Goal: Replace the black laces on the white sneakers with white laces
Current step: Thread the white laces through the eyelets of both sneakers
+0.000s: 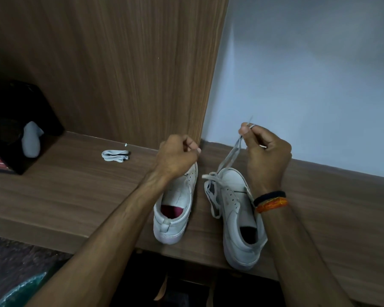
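Our right hand [267, 149] pinched the end of a white lace [230, 156] and held it up taut above the right sneaker [235, 209], likely to draw slack through its eyelets. Our left hand [177, 155] was curled over the left sneaker [175, 209], just beside the right sneaker; what it held, we couldn't tell. A folded spare lace [115, 155] lay well left of the right sneaker, probably awaiting its turn.

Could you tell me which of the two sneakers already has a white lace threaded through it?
The right sneaker: a white lace rises from it to the right hand. The left sneaker shows no lace.
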